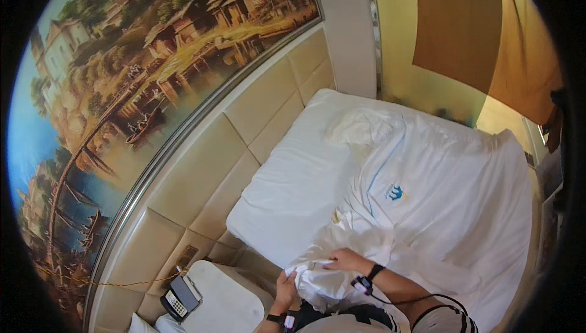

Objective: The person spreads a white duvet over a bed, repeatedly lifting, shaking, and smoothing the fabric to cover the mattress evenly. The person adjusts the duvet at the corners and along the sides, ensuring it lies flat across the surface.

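Note:
A white duvet (pixel 453 200) with a thin blue stripe and a blue printed emblem (pixel 393 192) lies rumpled over the lower part of a bed. At its near corner, gathered white cloth (pixel 320 282) hangs over the mattress edge in front of me. My left hand (pixel 286 288) pinches this cloth on its left side. Farther right, my right hand (pixel 349 260) grips a fold of the same cloth, fingers partly hidden in it. The upper bed shows a smooth white sheet (pixel 293 182). A crumpled off-white bundle (pixel 361 126) lies on the far side.
Left of me stands a white bedside table (pixel 224 296) with a telephone (pixel 181 298) at its wall side. A padded beige headboard (pixel 219 168) runs along the wall under a large framed painting (pixel 160 81). Brown curtain-like panels (pixel 458 26) hang beyond the bed.

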`<state>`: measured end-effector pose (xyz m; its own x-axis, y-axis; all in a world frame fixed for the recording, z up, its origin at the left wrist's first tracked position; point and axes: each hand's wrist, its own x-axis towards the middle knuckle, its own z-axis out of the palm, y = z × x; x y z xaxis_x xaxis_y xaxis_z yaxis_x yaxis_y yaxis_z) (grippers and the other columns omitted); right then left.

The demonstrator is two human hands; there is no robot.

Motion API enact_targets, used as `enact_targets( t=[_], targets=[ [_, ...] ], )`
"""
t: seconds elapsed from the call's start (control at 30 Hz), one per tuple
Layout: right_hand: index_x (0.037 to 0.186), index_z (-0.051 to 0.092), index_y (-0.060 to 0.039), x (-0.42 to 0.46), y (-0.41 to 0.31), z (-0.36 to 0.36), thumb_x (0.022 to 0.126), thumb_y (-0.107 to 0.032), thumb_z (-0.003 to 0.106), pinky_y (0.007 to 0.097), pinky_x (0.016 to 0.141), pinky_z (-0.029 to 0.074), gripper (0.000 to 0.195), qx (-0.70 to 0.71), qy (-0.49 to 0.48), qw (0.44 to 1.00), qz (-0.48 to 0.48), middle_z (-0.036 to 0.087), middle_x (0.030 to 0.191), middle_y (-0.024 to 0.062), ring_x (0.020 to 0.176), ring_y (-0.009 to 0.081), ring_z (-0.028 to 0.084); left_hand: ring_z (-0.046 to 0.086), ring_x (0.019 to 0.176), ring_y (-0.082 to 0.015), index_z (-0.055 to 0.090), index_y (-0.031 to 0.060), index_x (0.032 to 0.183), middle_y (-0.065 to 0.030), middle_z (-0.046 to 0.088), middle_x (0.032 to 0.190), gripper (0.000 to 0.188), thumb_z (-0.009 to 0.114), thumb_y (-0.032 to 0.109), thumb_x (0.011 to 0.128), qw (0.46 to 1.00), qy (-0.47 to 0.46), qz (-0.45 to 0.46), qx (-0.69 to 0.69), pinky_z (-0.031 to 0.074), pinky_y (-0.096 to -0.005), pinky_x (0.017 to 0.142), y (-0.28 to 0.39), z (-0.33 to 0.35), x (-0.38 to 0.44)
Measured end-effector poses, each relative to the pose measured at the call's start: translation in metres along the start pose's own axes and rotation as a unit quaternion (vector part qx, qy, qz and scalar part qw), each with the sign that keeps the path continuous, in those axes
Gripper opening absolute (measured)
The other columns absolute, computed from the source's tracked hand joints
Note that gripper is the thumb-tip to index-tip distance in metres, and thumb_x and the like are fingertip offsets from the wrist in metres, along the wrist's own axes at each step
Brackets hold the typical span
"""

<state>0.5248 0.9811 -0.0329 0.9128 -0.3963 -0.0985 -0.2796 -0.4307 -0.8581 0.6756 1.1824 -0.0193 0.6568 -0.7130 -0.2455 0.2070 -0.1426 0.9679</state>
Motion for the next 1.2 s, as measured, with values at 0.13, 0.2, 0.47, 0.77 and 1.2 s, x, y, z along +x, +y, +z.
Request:
enact_targets(
  t=[0.13, 0.2, 0.47, 0.77, 1.2],
  targets=[
    [0.083, 0.06, -0.0031, -0.015, -0.059, 0.005, 0.083, -0.027, 0.07, 0.0346, 0.062, 0.048, 0.026, 0.036, 0.037, 0.998, -0.036, 0.061, 0.076, 0.014, 0.07, 0.0283, 0.061, 0.058, 0.096, -0.0159, 0.058, -0.0036, 0.111, -0.0087, 0.064, 0.105, 0.022, 0.046, 0.006, 0.095, 0.998, 0.042, -0.023, -0.039, 0.045, -0.0286, 0.087, 0.007, -0.031, 0.006],
    [0.083, 0.06, -0.0027, -0.009, -0.061, 0.017, 0.081, -0.021, 0.072, 0.0328, 0.061, 0.047, 0.022, 0.036, 0.07, 0.995, -0.067, 0.06, 0.077, 0.0124, 0.07, 0.0255, 0.06, 0.057, 0.096, -0.0151, 0.058, -0.0042, 0.109, -0.0084, 0.064, 0.104, 0.023, 0.047, 0.011, 0.096, 0.996, 0.041, -0.03, -0.074, 0.044, -0.0288, 0.087, -0.006, -0.043, 0.007],
    [0.084, 0.061, -0.0004, 0.059, -0.117, 0.022, 0.081, -0.01, 0.068, 0.0344, 0.064, 0.046, 0.012, -0.008, 0.186, 0.977, -0.1, 0.056, 0.076, 0.0122, 0.072, 0.0283, 0.056, 0.054, 0.084, -0.0138, 0.054, -0.0007, 0.115, -0.0052, 0.061, 0.094, 0.039, 0.047, 0.033, 0.098, 0.995, -0.044, -0.09, -0.019, 0.045, -0.0289, 0.076, -0.017, -0.064, 0.024],
    [0.089, 0.064, -0.0012, 0.101, -0.144, 0.063, 0.084, -0.018, 0.065, 0.0355, 0.071, 0.047, 0.018, -0.222, 0.248, 0.93, -0.157, 0.061, 0.087, 0.0152, 0.081, 0.0287, 0.059, 0.043, 0.062, -0.011, 0.055, 0.0033, 0.089, 0.0008, 0.049, 0.068, 0.019, 0.051, 0.02, 0.097, 0.998, -0.037, 0.011, 0.052, 0.04, -0.0297, 0.057, -0.015, -0.059, 0.06],
    [0.089, 0.062, -0.0034, 0.074, -0.064, 0.088, 0.086, -0.019, 0.066, 0.0243, 0.061, 0.046, 0.016, 0.312, 0.164, 0.871, 0.343, 0.057, 0.072, 0.0041, 0.067, 0.0126, 0.056, 0.043, 0.056, -0.0149, 0.053, 0.0017, 0.087, -0.0088, 0.045, 0.061, 0.017, 0.049, 0.015, 0.096, 0.983, -0.115, 0.099, 0.102, 0.041, -0.0312, 0.054, -0.007, -0.07, 0.048]
  ],
)
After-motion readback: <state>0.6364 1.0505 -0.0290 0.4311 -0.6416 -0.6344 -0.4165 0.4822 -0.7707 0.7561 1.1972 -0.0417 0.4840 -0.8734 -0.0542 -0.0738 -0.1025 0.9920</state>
